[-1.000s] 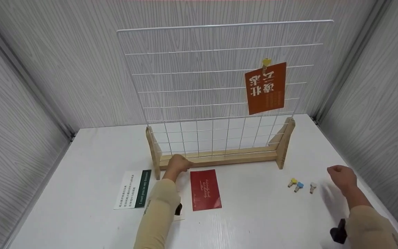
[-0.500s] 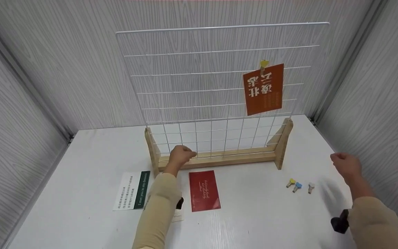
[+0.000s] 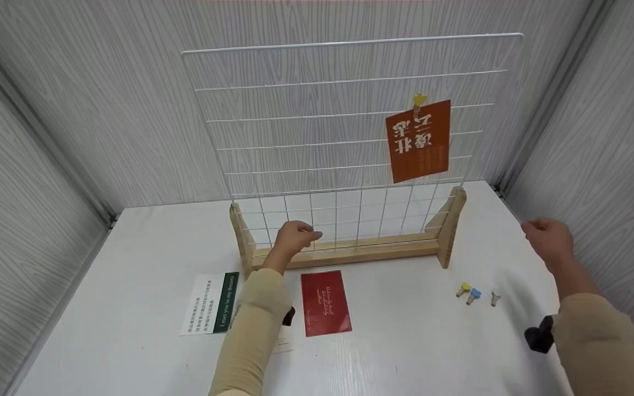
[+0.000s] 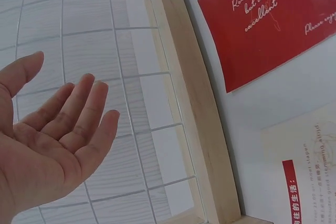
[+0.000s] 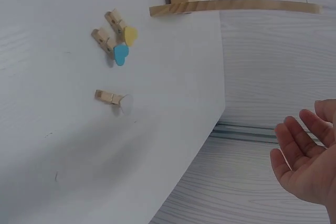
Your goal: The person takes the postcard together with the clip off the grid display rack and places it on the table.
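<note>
My left hand (image 3: 295, 237) hovers in front of the lower left part of a white wire grid (image 3: 336, 220), its fingers loosely bent and holding nothing, as the left wrist view confirms. Over the table's right side hangs my right hand (image 3: 550, 242), also with relaxed fingers and nothing in them. Nearest to it lie three small wooden clothespins with heart tops: a yellow one (image 5: 122, 28), a blue one (image 5: 113, 47) and a white one (image 5: 111, 97). An orange card (image 3: 419, 143) hangs tilted on the grid from a yellow-heart clothespin (image 3: 418, 103).
A red card (image 3: 326, 303) lies before the grid's wooden stand (image 3: 350, 256). Left of it is a white and green card (image 3: 211, 302). A cream card (image 4: 310, 166) is partly hidden under my left forearm in the head view. Pale panelled walls enclose the table.
My left hand has risen from near the stand's base and shifted slightly right. The right hand has risen too, moving away from the clothespins. The cards and clothespins stay put.
</note>
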### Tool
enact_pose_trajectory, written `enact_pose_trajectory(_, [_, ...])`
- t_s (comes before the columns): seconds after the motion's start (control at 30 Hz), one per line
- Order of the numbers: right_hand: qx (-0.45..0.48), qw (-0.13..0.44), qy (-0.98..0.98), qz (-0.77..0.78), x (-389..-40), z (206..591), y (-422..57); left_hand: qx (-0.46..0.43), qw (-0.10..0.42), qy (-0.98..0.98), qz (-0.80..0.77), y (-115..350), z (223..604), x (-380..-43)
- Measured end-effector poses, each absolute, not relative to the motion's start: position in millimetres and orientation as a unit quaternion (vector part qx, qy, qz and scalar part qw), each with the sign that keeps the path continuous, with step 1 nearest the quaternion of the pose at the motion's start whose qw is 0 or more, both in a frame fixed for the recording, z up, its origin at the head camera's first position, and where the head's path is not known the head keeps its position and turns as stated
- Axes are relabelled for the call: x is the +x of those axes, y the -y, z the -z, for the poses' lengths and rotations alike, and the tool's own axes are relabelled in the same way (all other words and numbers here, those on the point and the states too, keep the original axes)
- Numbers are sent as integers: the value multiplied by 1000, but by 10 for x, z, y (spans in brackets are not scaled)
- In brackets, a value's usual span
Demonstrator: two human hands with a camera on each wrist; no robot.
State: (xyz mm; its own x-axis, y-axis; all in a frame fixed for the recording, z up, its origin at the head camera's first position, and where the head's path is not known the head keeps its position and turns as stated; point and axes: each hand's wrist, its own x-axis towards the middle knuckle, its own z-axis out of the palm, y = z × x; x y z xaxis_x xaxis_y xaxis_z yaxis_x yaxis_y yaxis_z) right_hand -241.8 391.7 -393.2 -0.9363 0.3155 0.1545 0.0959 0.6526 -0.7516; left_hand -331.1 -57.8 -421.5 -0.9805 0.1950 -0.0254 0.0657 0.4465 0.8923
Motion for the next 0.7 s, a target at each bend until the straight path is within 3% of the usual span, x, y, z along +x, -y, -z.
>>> enact_pose_trajectory(0.43, [-78,178,892,-408,-2542,3616,-3766,114,47,-830,-544,348,3944,-3324])
enact_pose_trajectory(0.7, [-65,177,893,-409,-2552,3447,-3735,120,73,-806,-575,290,3829,-3333])
